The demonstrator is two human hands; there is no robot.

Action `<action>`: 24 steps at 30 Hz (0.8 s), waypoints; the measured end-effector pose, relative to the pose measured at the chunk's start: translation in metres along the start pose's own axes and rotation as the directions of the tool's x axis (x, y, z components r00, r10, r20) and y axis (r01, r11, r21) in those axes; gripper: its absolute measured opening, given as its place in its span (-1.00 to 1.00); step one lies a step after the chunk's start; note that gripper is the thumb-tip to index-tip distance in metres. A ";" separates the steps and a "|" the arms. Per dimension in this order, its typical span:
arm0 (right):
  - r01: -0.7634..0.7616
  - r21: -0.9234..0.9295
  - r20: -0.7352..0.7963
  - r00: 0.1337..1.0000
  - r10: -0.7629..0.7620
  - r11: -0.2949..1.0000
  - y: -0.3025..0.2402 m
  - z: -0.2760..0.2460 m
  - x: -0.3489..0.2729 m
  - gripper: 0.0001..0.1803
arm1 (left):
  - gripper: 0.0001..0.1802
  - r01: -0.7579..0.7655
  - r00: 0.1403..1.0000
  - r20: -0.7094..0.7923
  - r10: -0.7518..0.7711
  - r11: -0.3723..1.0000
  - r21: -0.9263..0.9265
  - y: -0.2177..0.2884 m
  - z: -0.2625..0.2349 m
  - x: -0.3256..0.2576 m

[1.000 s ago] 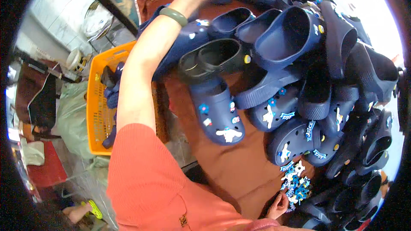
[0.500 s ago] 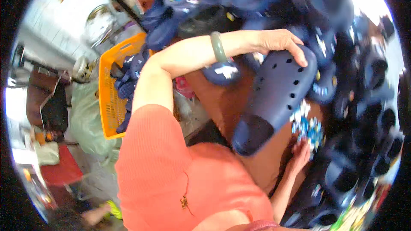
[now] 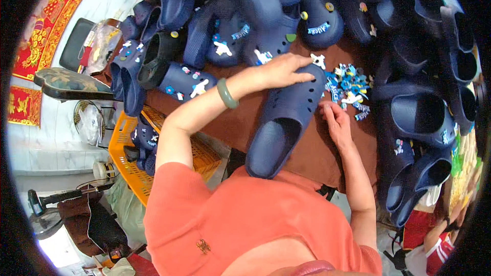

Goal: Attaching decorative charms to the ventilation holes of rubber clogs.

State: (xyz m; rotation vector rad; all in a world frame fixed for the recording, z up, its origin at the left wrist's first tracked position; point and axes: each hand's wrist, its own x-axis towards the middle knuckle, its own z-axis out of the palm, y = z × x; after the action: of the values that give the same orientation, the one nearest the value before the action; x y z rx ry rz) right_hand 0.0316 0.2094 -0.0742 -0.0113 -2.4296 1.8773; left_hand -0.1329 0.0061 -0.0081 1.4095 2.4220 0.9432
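Centrally, a navy clog [image 3: 284,122] is held down on a brown table [image 3: 230,128].
Its toe is pressed by the flat left hand [image 3: 284,70]; the curled, empty right hand [image 3: 336,121] touches its right side, near small charms [image 3: 350,89].

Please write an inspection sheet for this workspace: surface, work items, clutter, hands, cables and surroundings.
Surface: brown table, mostly covered.
Job's things: plain navy clog lying before the person; pile of small charms beside its toe.
Clutter: many navy clogs heaped around, some decorated.
Grippers: left hand rests on the clog's toe; right hand touches its side near the charms.
Cables: nothing seen.
Surroundings: orange crate holding clogs at left; chair beyond.
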 end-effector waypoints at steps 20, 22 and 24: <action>0.022 -0.015 0.021 1.000 -0.021 1.000 0.005 0.002 0.002 -0.78 | -0.46 0.409 0.572 -0.735 -0.364 0.903 -0.129 0.005 -0.064 -0.056; -0.069 0.009 0.042 0.997 0.069 0.998 -0.002 0.003 0.001 -0.80 | -0.39 0.446 0.542 -0.735 -0.408 0.881 -0.160 -0.005 -0.067 -0.054; 0.023 -0.016 0.043 0.999 -0.022 1.000 0.005 0.004 0.004 -0.83 | -0.44 0.447 0.573 -0.742 -0.348 0.892 -0.073 -0.019 -0.058 -0.041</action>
State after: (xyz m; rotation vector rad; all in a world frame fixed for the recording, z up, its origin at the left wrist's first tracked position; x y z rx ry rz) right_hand 0.0275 0.2074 -0.0799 0.0553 -2.4614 1.8678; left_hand -0.1509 -0.0603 0.0198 0.4149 3.2152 1.4613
